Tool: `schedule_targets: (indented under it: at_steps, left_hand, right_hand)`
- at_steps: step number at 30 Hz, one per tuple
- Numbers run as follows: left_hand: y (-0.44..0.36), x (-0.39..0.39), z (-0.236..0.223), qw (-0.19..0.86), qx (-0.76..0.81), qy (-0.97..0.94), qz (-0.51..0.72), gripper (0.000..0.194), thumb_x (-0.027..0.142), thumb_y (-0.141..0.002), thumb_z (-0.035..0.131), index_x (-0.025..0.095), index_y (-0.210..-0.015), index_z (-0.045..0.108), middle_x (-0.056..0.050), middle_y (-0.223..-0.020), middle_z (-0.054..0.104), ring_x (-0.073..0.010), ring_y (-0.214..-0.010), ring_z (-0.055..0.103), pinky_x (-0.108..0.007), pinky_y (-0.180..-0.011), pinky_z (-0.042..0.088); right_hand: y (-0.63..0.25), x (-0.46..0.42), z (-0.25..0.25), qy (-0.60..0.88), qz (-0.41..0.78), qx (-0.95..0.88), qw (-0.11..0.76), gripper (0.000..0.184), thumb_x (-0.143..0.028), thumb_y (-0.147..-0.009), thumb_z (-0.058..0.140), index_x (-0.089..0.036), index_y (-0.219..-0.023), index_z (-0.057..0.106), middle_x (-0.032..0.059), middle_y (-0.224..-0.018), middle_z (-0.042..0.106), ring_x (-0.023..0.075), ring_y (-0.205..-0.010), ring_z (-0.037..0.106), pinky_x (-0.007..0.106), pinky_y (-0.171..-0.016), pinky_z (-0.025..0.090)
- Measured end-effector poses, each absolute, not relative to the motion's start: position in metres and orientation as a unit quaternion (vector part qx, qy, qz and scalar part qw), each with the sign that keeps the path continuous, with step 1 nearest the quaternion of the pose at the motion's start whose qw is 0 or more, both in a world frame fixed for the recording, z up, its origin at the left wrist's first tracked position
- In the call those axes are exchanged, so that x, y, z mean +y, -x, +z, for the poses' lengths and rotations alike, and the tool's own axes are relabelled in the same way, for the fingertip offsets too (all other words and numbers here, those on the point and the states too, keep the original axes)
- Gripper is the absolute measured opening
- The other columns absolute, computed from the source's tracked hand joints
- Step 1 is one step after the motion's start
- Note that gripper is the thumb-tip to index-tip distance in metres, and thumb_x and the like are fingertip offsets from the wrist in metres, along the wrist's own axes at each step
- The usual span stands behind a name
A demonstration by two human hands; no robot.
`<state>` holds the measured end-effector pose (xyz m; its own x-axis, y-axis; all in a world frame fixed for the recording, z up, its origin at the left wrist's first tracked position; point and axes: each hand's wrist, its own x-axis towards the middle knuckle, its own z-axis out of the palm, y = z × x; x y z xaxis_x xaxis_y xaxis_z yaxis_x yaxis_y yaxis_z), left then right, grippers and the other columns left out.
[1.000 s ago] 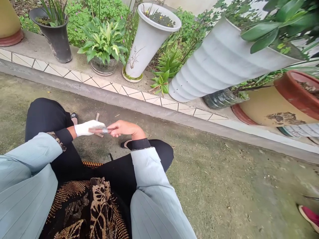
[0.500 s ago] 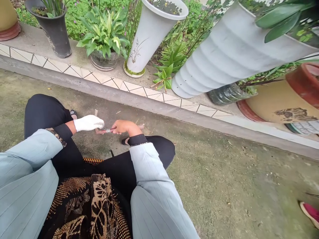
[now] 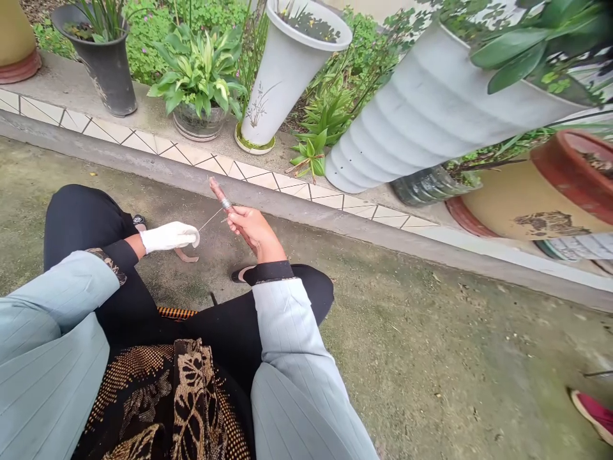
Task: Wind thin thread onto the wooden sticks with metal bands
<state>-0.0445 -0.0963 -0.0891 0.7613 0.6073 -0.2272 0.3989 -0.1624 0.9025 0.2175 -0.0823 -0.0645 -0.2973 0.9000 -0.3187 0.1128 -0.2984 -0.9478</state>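
Out over the concrete ground [image 3: 412,345], right between your bent knees, you are holding a reddish-brown stick [image 3: 218,190] up at a slant, its far end pointing toward the ledge. Your bare right hand [image 3: 249,225] is doing the gripping, fingers wrapping around the lower part, and a stub of stick is showing below them along the palm. Just above those fingers a silvery winding [image 3: 225,203] is circling the stick, gleaming a little.

And look at the strand [image 3: 211,220]! It is running thin, pale and straight from the winding down to your left hand [image 3: 165,237], the one wearing a white glove. There you are pinching the strand's near end with curled fingers, though the glove is hiding exactly how. Both hands are staying well apart, with only that line joining them.

Below the glove, a brown strip [image 3: 188,257] is lying on the ground, its other end disappearing behind your hand; whether the two are touching, you cannot tell from here.

Up ahead, a tiled ledge [image 3: 189,157] is crossing at a slant, carrying a dark pot [image 3: 108,71], a flared white pot [image 3: 287,73] and a big ribbed pot [image 3: 421,118]. Over at the right edge, a red shoe [image 3: 595,412] is peeking in.
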Motion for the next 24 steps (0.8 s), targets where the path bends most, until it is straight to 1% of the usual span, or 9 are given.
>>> schedule_targets:
  at_steps: [3,7,8,10,14,17,20,22,24]
  left_hand:
    - [0.044,-0.098,-0.087,0.508,0.329,-0.793,0.068,0.039,0.047,-0.092,0.046,0.013,-0.089,0.066,-0.003,-0.082,0.065,-0.0118,-0.070,0.053,-0.021,-0.069,0.041]
    - [0.042,-0.101,-0.083,0.450,0.326,-0.831,0.013,0.038,0.042,-0.093,0.041,0.015,-0.085,0.065,-0.001,-0.081,0.066,-0.0115,-0.070,0.053,-0.020,-0.071,0.040]
    - [0.042,-0.101,-0.082,0.440,0.333,-0.834,0.006,0.037,0.042,-0.093,0.040,0.015,-0.084,0.065,-0.001,-0.080,0.065,-0.0113,-0.069,0.052,-0.019,-0.070,0.039]
    - [0.042,-0.101,-0.082,0.423,0.350,-0.836,0.002,0.037,0.041,-0.093,0.040,0.015,-0.085,0.065,-0.001,-0.080,0.065,-0.0114,-0.067,0.051,-0.020,-0.067,0.038]
    - [0.046,-0.096,-0.084,0.393,0.341,-0.854,0.014,0.036,0.041,-0.092,0.040,0.016,-0.086,0.066,-0.002,-0.081,0.066,-0.0127,-0.068,0.053,-0.021,-0.069,0.039]
    - [0.050,-0.091,-0.087,0.394,0.361,-0.844,0.041,0.036,0.041,-0.090,0.041,0.016,-0.088,0.067,-0.002,-0.082,0.067,-0.0136,-0.071,0.055,-0.021,-0.070,0.041]
    - [0.051,-0.088,-0.090,0.432,0.375,-0.816,0.081,0.036,0.042,-0.088,0.044,0.013,-0.087,0.066,-0.003,-0.079,0.066,-0.0136,-0.070,0.054,-0.022,-0.068,0.042]
    - [0.050,-0.089,-0.091,0.479,0.381,-0.784,0.108,0.037,0.043,-0.088,0.045,0.012,-0.086,0.065,-0.003,-0.074,0.063,-0.0125,-0.065,0.051,-0.022,-0.064,0.041]
    - [0.047,-0.091,-0.091,0.529,0.386,-0.746,0.126,0.037,0.044,-0.089,0.046,0.012,-0.088,0.064,-0.001,-0.067,0.058,-0.0109,-0.058,0.047,-0.022,-0.058,0.039]
  right_hand:
    - [-0.208,-0.079,-0.073,0.614,0.510,-0.579,0.167,0.019,-0.023,-0.085,0.058,-0.014,-0.098,0.067,0.0012,-0.070,0.060,0.0082,-0.056,0.050,0.020,-0.055,0.038]
    - [-0.190,-0.080,-0.074,0.612,0.327,-0.715,-0.085,0.025,-0.028,-0.088,0.055,-0.017,-0.104,0.071,0.0107,-0.099,0.071,0.0172,-0.084,0.063,0.024,-0.067,0.041]
    - [-0.186,-0.082,-0.073,0.595,0.312,-0.729,-0.134,0.026,-0.028,-0.088,0.056,-0.017,-0.106,0.072,0.0122,-0.104,0.071,0.0190,-0.089,0.064,0.025,-0.068,0.040]
    - [-0.180,-0.085,-0.072,0.562,0.324,-0.735,-0.199,0.027,-0.026,-0.087,0.057,-0.015,-0.105,0.073,0.0139,-0.103,0.072,0.0199,-0.090,0.065,0.025,-0.068,0.040]
    - [-0.178,-0.089,-0.075,0.492,0.404,-0.727,-0.255,0.022,-0.021,-0.082,0.062,-0.015,-0.098,0.076,0.0086,-0.084,0.074,0.0141,-0.069,0.063,0.024,-0.062,0.041]
    - [-0.183,-0.091,-0.076,0.402,0.518,-0.715,-0.243,0.022,-0.021,-0.080,0.063,-0.017,-0.099,0.075,0.0011,-0.071,0.068,0.0088,-0.057,0.055,0.021,-0.058,0.040]
    - [-0.191,-0.092,-0.068,0.303,0.634,-0.693,-0.161,0.026,-0.024,-0.078,0.064,-0.016,-0.102,0.072,-0.0030,-0.065,0.061,0.0072,-0.054,0.050,0.020,-0.054,0.039]
    - [-0.197,-0.092,-0.059,0.291,0.668,-0.683,-0.052,0.029,-0.030,-0.077,0.066,-0.015,-0.101,0.070,-0.0033,-0.066,0.059,0.0069,-0.055,0.050,0.020,-0.054,0.039]
    - [-0.204,-0.091,-0.053,0.334,0.669,-0.654,0.117,0.035,-0.038,-0.078,0.067,-0.013,-0.102,0.068,-0.0036,-0.065,0.056,0.0066,-0.054,0.047,0.019,-0.052,0.038]
